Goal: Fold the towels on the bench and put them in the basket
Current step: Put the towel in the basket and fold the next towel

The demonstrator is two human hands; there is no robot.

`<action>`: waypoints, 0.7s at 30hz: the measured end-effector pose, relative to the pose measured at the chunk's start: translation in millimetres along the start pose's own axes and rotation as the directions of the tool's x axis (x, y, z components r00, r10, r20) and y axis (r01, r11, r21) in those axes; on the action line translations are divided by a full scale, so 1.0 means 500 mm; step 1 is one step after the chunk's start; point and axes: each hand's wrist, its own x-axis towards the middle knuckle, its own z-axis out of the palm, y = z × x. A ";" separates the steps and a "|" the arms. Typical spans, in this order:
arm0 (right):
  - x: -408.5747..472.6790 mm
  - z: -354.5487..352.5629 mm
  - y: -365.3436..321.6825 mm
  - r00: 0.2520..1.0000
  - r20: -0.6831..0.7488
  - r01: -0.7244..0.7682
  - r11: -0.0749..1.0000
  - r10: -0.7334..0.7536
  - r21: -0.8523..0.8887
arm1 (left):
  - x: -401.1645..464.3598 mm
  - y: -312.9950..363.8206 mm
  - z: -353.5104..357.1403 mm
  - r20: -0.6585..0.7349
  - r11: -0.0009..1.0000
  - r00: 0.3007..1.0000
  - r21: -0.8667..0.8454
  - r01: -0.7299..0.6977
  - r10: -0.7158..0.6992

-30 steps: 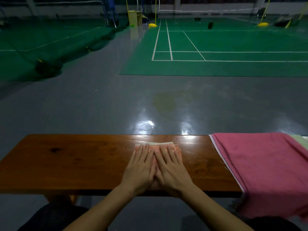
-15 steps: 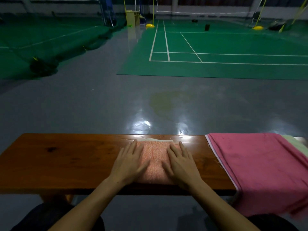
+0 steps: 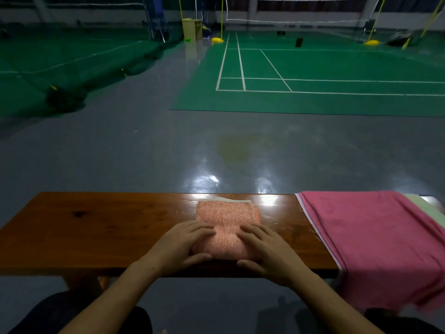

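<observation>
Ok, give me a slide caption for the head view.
Both hands grip a folded orange towel on the bench.

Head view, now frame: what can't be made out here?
- Basket: not in the head view at all.
- Orange towel: near corners hidden under the left hand and right hand.
- Pink towel: cut off by the right edge.
- Pale green cloth: mostly covered by the pink towel.
- Bench: right end hidden by towels.

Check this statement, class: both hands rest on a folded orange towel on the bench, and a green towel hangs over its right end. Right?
Not quite. The head view shows both hands, left hand and right hand, on the folded orange towel on the bench, but the draped towel is pink.
</observation>
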 end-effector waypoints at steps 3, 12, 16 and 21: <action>0.008 0.001 0.013 1.000 -0.021 0.001 1.000 -0.001 0.012 | 0.007 -0.006 0.005 -0.004 0.999 1.000 0.041 0.006 -0.006; 0.036 0.003 0.043 0.999 -0.033 0.012 0.999 -0.011 0.037 | 0.041 -0.022 0.013 -0.058 0.996 0.998 0.093 0.003 0.003; 0.044 -0.005 0.041 0.999 -0.035 0.015 1.000 -0.014 0.027 | 0.051 -0.021 0.007 -0.120 0.998 0.993 0.057 0.010 -0.003; 0.047 -0.021 0.034 0.998 -0.061 -0.013 0.996 0.018 0.086 | 0.051 -0.019 -0.005 -0.149 0.999 0.988 -0.003 0.042 -0.042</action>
